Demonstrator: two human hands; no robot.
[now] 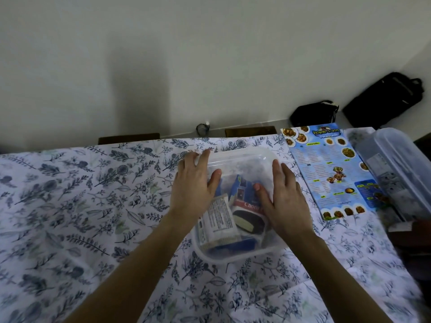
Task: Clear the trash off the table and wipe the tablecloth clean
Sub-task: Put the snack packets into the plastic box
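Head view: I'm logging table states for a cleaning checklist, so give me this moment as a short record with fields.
surface: floral tablecloth covering the table
centre item: clear plastic container holding snack packets
left hand: flat on the container's left side, thumb on top
right hand: flat on the container's right side, thumb on top
right of container: blue menu sheet lying flat
far right edge: long clear lidded box
behind table: two black bags by the wall
cloth or wipe: none visible

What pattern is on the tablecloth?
White tablecloth with a dark blue-grey leaf and flower print, clear in the head view.
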